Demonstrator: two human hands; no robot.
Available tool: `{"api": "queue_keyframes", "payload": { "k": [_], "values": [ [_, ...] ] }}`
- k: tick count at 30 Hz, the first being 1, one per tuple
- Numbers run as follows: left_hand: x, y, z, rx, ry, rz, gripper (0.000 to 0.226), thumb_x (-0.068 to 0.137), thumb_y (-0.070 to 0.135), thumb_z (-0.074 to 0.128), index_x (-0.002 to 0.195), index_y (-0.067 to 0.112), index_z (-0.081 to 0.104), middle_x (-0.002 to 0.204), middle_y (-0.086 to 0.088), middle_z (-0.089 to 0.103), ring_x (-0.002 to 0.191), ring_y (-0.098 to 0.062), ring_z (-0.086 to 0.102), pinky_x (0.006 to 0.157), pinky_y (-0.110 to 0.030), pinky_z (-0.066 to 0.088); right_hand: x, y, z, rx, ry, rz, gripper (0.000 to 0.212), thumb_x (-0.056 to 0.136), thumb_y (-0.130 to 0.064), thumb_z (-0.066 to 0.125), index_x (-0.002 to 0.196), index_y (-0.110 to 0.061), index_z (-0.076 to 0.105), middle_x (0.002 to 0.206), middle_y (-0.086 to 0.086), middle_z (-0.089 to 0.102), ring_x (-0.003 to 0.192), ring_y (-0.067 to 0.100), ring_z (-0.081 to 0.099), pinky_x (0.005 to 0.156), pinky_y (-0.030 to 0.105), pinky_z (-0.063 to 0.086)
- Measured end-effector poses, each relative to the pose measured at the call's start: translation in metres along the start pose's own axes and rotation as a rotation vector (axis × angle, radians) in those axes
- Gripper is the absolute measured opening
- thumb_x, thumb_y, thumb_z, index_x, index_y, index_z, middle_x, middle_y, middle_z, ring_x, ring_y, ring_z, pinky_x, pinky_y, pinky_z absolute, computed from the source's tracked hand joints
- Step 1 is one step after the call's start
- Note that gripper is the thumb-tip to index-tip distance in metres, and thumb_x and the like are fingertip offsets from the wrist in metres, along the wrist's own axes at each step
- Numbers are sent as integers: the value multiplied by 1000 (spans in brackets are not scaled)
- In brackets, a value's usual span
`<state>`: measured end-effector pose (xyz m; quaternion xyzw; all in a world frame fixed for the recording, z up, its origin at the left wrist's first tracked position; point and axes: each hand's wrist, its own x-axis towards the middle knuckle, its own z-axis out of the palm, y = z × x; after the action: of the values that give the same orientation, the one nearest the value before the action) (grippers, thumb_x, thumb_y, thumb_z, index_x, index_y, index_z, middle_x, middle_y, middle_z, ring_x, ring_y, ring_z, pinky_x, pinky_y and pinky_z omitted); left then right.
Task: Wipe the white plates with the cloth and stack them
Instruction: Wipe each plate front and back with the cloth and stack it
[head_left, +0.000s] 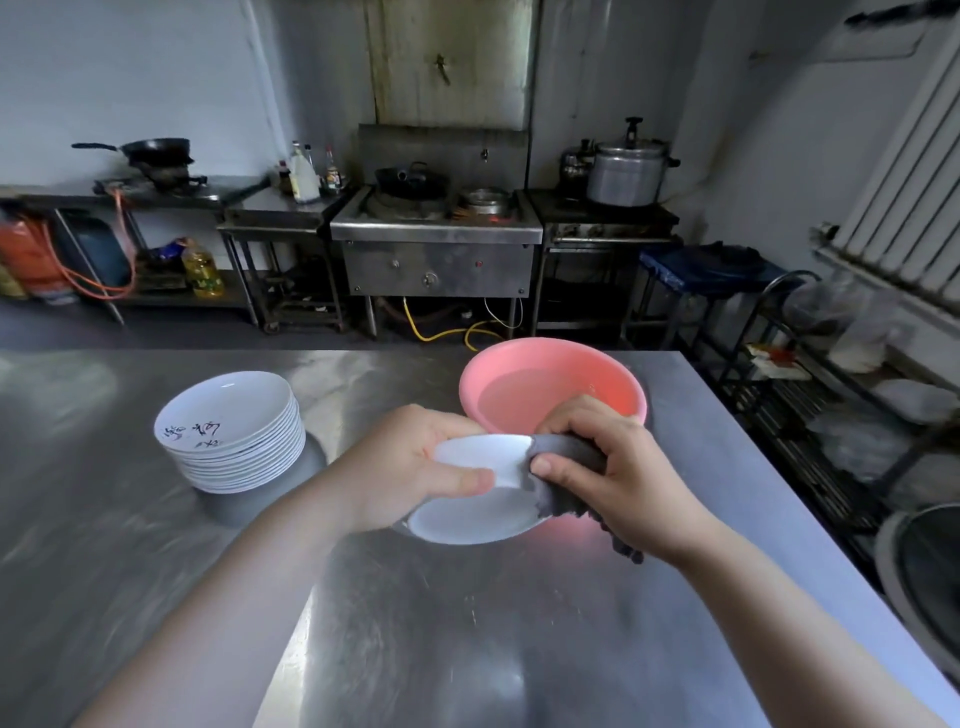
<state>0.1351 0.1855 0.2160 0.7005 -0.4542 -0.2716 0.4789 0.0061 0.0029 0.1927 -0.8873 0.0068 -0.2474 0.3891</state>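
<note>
Both hands (415, 467) (618, 478) raised, fingers (558, 465) curled.

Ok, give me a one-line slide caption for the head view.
Left hand holds a white plate while right hand wipes it with a grey cloth, beside a plate stack and pink basin.

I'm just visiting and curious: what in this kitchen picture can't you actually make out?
Head view only:
- Plate: the left hand and cloth cover part of it.
- Right hand: its fingers hide behind the cloth.
- Writing on the plate stack: too blurred to read.
- Pink basin: near rim hidden by the hands.
</note>
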Motion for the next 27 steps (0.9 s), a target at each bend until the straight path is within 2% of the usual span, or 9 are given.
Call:
{"api": "queue_keyframes", "payload": {
  "k": [5, 10, 13, 16, 19, 21, 23, 25, 27],
  "values": [
    [0, -3, -1, 245, 60, 72, 24, 73, 37, 73, 85, 58, 68, 80, 20, 71, 73, 5, 63, 67, -14, 47, -6, 0, 4, -118, 94, -156, 10, 84, -23, 64, 80, -30, 58, 88, -21, 56, 87, 9, 54, 79, 53, 41],
    [-9, -17, 15, 278, 451, 115, 42, 65, 41, 88, 96, 58, 65, 104, 35, 65, 99, 14, 58, 78, -2, 38, -10, 5, 9, -272, 276, -257, 5, 87, -30, 56, 82, -26, 55, 89, -19, 54, 83, 3, 51, 80, 24, 30],
    [-15, -26, 22, 158, 504, -116, 97, 50, 73, 80, 136, 47, 44, 135, 31, 46, 125, 12, 43, 106, -16, 35, -12, 10, 14, -343, 359, -309, 6, 87, -31, 57, 88, -30, 51, 92, -20, 54, 83, 3, 49, 80, 21, 27],
    [-18, -25, 27, -43, 412, -293, 129, 38, 95, 61, 150, 51, 16, 138, 21, 45, 121, 9, 48, 103, -25, 39, -12, 15, 20, -409, 408, -347, 8, 87, -32, 58, 93, -29, 55, 94, -17, 55, 81, 8, 49, 76, 25, 26],
    [-14, -20, 32, -183, 428, -292, 115, 48, 87, 57, 149, 44, 21, 127, 18, 62, 109, 5, 59, 97, -23, 44, -13, 20, 26, -458, 418, -380, 9, 86, -31, 61, 92, -24, 63, 97, -17, 52, 78, 10, 49, 71, 30, 24],
    [-8, -22, 36, -269, 486, -277, 73, 60, 74, 65, 123, 43, 43, 101, 16, 71, 98, -12, 69, 92, -34, 55, -16, 24, 30, -476, 425, -394, 8, 86, -30, 62, 92, -25, 60, 98, -17, 52, 78, 11, 48, 71, 29, 23],
    [-6, -22, 42, -362, 541, -250, 39, 78, 47, 74, 105, 45, 46, 84, 12, 71, 85, -20, 73, 73, -31, 60, -18, 27, 35, -486, 423, -397, 9, 87, -31, 61, 94, -28, 56, 98, -17, 52, 79, 10, 48, 71, 29, 23],
    [-5, -27, 47, -484, 573, -243, 45, 88, 20, 73, 115, 44, 48, 91, 2, 69, 74, -19, 74, 62, -25, 58, -22, 32, 39, -496, 407, -393, 7, 89, -33, 58, 93, -28, 57, 98, -16, 53, 80, 10, 48, 71, 29, 24],
    [-4, -35, 50, -625, 603, -247, 65, 84, 6, 73, 138, 30, 45, 111, -9, 64, 77, -17, 73, 67, -29, 60, -26, 36, 43, -495, 370, -378, 9, 90, -36, 56, 92, -28, 59, 97, -16, 56, 81, 10, 50, 72, 29, 25]
  ]
}}
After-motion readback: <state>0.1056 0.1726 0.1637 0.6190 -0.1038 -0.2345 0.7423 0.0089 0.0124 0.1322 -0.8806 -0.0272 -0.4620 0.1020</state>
